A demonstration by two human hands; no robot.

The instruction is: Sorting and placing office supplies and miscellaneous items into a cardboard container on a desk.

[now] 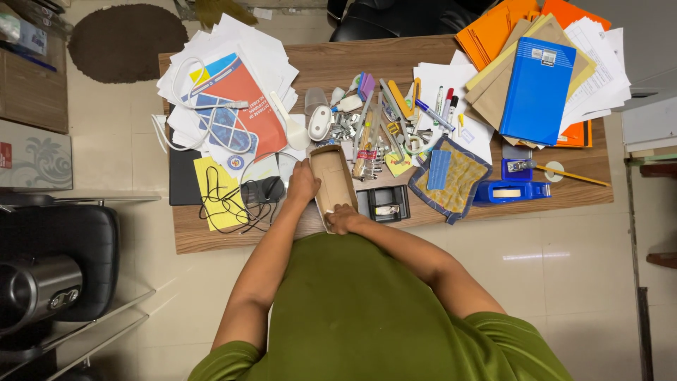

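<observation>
on the desk (211, 236), at the near edge in the middle: open cardboard box (333, 180), lying lengthwise. left hand (303, 185) against its left wall, right hand (343, 217) at its near end. left of the box, a computer mouse (266, 189) with tangled cable (224, 201) on a paper sheet. behind these, a stack of papers (233, 85). right of the box, a small tray (388, 203), then a folded cloth (451, 176), then a tape dispenser (511, 192). behind the box, a heap of stationery (384, 120). at far right, a notebook (537, 92) on top of folders.
</observation>
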